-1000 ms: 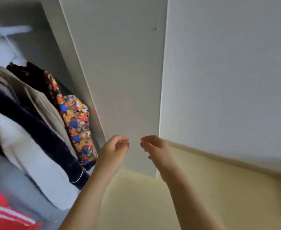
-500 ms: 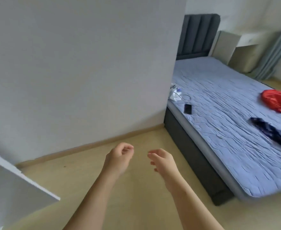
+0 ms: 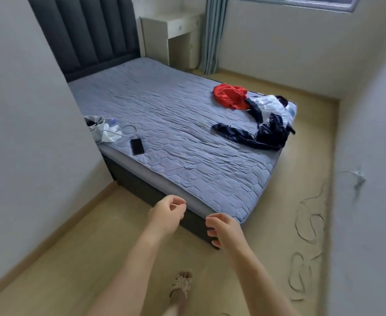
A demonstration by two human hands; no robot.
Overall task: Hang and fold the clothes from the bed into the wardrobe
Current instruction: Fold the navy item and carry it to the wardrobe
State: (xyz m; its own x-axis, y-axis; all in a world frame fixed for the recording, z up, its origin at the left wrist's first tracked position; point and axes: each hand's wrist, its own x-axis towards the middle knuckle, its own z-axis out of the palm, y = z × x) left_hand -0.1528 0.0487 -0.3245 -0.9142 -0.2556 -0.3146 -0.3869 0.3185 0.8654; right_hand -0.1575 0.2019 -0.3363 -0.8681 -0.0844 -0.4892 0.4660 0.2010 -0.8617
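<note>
Both bare: left hand (image 3: 167, 215), right hand (image 3: 224, 231), forearms too. Footwear at near edge: beige, speckled, pointed slipper (image 3: 181, 287).

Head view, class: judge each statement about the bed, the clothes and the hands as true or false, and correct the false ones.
1. The left hand and the right hand hold nothing. True.
2. The red garment lies on the floor. False: it lies on the bed.
3. A dark phone lies on the bed. True.
4. The navy and white garment is neatly folded. False: it lies crumpled and spread out.
5. Both garments lie close together, far from the phone. True.
</note>
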